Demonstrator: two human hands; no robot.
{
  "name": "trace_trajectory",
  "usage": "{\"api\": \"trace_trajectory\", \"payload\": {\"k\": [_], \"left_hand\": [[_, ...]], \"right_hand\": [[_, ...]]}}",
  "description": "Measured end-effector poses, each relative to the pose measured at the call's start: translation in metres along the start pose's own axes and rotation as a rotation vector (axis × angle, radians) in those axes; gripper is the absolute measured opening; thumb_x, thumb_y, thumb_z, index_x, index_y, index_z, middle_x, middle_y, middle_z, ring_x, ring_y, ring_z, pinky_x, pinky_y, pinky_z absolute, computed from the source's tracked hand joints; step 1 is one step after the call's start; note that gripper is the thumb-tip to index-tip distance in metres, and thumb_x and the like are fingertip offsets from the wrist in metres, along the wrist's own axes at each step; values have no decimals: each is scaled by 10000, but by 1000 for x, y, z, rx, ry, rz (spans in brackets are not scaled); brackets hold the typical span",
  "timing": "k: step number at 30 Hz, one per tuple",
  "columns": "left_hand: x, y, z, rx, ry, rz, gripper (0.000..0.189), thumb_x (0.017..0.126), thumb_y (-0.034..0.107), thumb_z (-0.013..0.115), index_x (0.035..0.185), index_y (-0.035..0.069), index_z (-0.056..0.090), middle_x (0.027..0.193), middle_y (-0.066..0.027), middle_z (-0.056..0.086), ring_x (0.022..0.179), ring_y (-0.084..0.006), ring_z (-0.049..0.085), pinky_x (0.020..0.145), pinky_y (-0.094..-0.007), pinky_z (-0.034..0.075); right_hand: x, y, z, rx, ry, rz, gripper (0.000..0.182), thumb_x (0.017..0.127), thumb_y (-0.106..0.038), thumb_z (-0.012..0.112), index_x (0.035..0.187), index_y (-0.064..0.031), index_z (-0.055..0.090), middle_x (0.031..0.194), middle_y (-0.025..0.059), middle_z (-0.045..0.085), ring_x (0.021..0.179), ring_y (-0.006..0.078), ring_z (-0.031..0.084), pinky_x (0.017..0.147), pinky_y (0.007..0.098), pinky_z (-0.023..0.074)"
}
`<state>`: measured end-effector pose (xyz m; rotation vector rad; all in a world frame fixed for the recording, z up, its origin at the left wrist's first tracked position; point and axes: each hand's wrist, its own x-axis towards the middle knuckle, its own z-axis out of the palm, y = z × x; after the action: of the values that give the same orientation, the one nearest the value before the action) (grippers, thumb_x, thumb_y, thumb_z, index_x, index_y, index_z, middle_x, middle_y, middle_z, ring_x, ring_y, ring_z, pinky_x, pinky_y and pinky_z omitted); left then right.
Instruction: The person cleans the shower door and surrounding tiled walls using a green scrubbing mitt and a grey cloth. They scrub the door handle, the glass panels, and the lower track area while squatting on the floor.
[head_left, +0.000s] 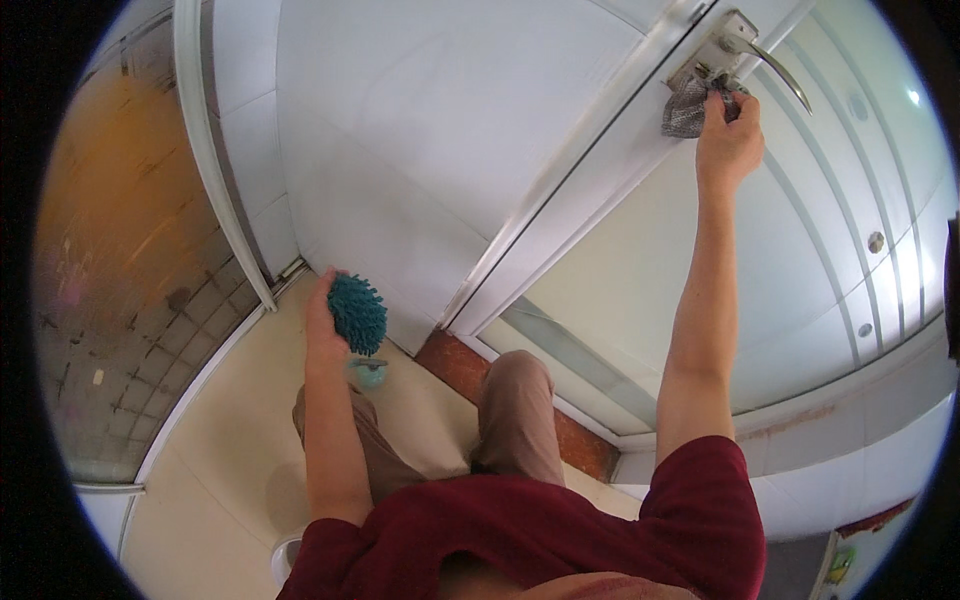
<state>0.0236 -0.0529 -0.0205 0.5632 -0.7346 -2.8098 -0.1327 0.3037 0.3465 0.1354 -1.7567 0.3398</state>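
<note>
My right hand (731, 139) pinches a crumpled grey cleaning cloth (684, 112) against the lower part of a metal door lock plate (686, 71). Just above it, a curved lever handle (780, 71) sticks out from the same plate. The handle belongs to a white-framed door with a frosted, striped glass panel (637, 300). Down at the left, my left hand (324, 319) holds a teal chenille microfibre scrubbing mitt or sponge (358, 313), its tufted side turned to the right. That mitt is in the air, apart from the door.
A glass shower partition (135, 300) with a white frame (225, 180) stands on the left. White tiled wall (450, 112) lies between it and the door. A reddish-brown threshold (454, 367) runs under the door. On the beige floor (225, 427) sits a small teal object (369, 373).
</note>
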Motion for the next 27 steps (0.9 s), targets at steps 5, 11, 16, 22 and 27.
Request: {"api": "trace_trajectory", "payload": {"k": [5, 11, 16, 22, 27], "left_hand": [[-3, 2, 1, 10, 11, -7, 246, 920, 337, 671, 950, 93, 654, 852, -54, 634, 779, -199, 647, 672, -377, 564], [-7, 2, 2, 15, 18, -48, 263, 912, 348, 682, 947, 90, 653, 865, -59, 636, 778, -206, 644, 672, -375, 561], [-4, 5, -9, 24, 50, -50, 269, 910, 347, 687, 937, 81, 654, 865, -57, 641, 774, -203, 642, 657, -375, 559], [0, 11, -30, 0, -27, -51, 293, 895, 370, 711, 952, 84, 676, 895, -57, 650, 822, -224, 650, 699, -401, 562], [-2, 10, -30, 4, 58, -53, 263, 904, 337, 699, 928, 78, 662, 889, -63, 652, 806, -219, 646, 685, -386, 550]], "right_hand": [[-10, -2, 8, -7, 52, -183, 232, 852, -269, 705, 981, -88, 637, 805, 110, 674, 765, 337, 644, 678, 438, 494], [-30, 7, -3, -87, -171, -385, 232, 870, -272, 692, 1011, -95, 643, 850, 110, 679, 794, 316, 650, 692, 422, 500], [8, -14, -30, 189, -183, 40, 276, 889, -320, 662, 1067, -109, 680, 892, 112, 717, 838, 301, 665, 746, 389, 503], [44, -15, -7, 121, -136, -19, 369, 845, -385, 687, 1086, -106, 707, 948, 123, 729, 911, 326, 674, 800, 397, 505], [47, -30, 2, -87, -97, 30, 442, 800, -449, 715, 1044, -80, 718, 972, 162, 726, 961, 376, 669, 809, 437, 516]]}}
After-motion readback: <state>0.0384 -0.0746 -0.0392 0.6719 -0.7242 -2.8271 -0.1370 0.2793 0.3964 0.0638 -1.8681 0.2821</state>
